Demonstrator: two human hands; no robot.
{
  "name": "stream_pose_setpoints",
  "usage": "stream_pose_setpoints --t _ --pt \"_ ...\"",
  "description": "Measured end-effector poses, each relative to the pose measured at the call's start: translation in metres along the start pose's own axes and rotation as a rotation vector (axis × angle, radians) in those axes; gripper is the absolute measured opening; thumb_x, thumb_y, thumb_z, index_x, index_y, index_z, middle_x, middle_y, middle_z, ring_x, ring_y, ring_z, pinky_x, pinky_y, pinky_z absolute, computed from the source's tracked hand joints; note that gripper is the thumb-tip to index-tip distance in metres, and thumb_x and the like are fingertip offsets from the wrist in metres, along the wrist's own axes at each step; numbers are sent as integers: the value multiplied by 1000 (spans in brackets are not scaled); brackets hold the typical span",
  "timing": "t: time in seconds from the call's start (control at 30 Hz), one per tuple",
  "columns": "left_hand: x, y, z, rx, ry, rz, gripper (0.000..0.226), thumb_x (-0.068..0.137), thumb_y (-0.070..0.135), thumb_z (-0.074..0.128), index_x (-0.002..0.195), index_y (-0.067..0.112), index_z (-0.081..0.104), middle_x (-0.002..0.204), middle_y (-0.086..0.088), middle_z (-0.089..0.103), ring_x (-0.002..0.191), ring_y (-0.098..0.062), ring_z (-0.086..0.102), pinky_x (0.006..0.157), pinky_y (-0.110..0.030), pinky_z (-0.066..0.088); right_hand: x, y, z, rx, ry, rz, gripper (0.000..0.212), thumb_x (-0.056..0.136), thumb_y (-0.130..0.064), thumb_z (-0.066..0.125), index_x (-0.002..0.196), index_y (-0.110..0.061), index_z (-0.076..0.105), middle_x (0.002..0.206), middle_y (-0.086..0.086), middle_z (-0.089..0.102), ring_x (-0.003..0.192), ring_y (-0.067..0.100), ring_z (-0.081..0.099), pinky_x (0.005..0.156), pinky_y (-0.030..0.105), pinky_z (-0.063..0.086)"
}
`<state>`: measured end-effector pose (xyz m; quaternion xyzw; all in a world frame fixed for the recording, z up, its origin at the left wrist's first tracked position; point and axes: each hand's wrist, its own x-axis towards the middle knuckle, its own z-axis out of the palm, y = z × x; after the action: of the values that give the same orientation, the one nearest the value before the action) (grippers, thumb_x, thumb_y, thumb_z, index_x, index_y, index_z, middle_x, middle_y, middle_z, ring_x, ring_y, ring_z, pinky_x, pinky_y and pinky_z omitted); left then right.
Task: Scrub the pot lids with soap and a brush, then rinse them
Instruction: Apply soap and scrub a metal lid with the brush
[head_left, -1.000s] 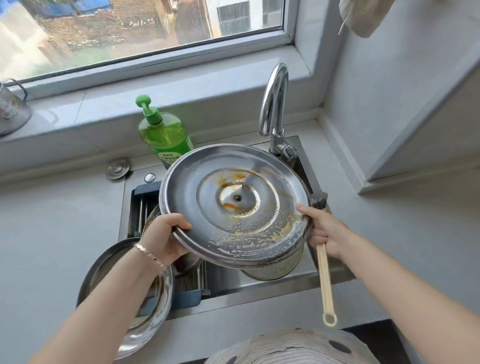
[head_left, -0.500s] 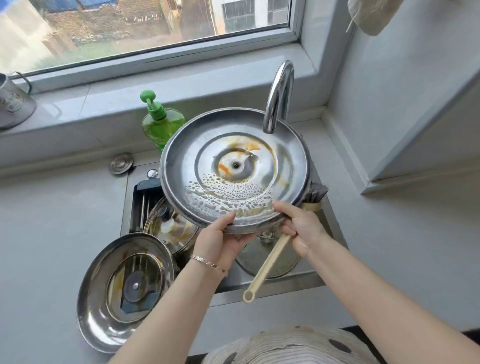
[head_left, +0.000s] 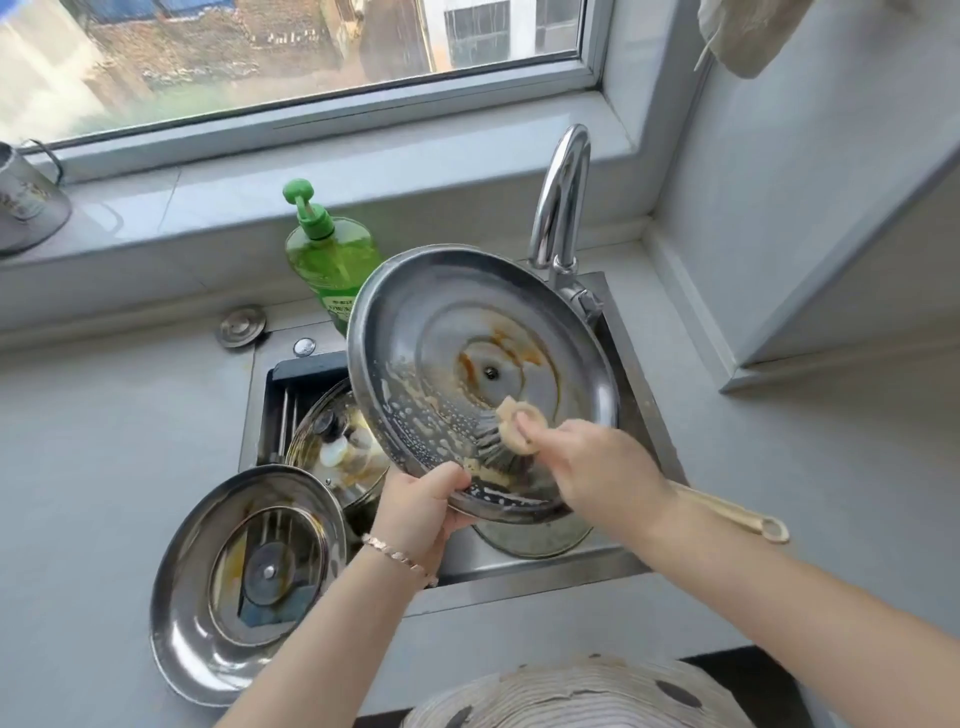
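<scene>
A large steel pot lid (head_left: 447, 332) is held tilted over the sink, its stained, soapy underside facing me. My left hand (head_left: 421, 506) grips its lower rim. My right hand (head_left: 592, 475) grips a cream long-handled brush (head_left: 511, 428), whose dark bristles press on the lid's lower part amid foam. The brush handle runs back along my right wrist to a ring end (head_left: 769, 530). A second steel lid (head_left: 244, 577) leans at the sink's front left corner. A glass lid (head_left: 332, 447) lies inside the sink.
A green soap pump bottle (head_left: 327, 254) stands behind the sink. The chrome tap (head_left: 561, 202) arches behind the held lid. A pot (head_left: 530, 535) sits in the steel sink (head_left: 545, 569) below the lid. A small round cap (head_left: 240, 326) lies on the counter; a metal mug (head_left: 26, 208) on the sill.
The lid has turned in my hands, with my left hand sliding to its lower rim. My right hand has left the rim and brought the brush head onto the lid's underside.
</scene>
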<state>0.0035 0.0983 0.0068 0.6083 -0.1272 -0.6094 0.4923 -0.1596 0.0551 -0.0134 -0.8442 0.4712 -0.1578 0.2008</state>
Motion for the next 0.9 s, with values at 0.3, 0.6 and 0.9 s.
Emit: stream_pose_setpoints --t 0.3,0.6,0.9 --pt "-1 -6 -4 104 -57 76 46 54 -2 51 99 5 58 83 -14 69 76 -33 67 66 -57 54 -2 9 7 43 -173 258 42 100 -27 33 140 -41 36 98 9 57 93 33 56 74 36 41" --pt "-8 -10 -2 117 -99 65 43 55 -2 51 96 6 61 82 -13 71 76 -32 69 64 -54 56 -8 0 14 273 -120 274 38 99 -26 40 132 -42 48 101 9 65 92 29 57 76 37 43" --pt "-6 0 -6 129 -44 153 41 55 -1 51 92 14 59 77 -6 71 72 -25 69 59 -45 58 -16 -7 17 341 -150 270 37 98 -25 42 128 -42 52 95 6 64 85 28 56 71 38 42"
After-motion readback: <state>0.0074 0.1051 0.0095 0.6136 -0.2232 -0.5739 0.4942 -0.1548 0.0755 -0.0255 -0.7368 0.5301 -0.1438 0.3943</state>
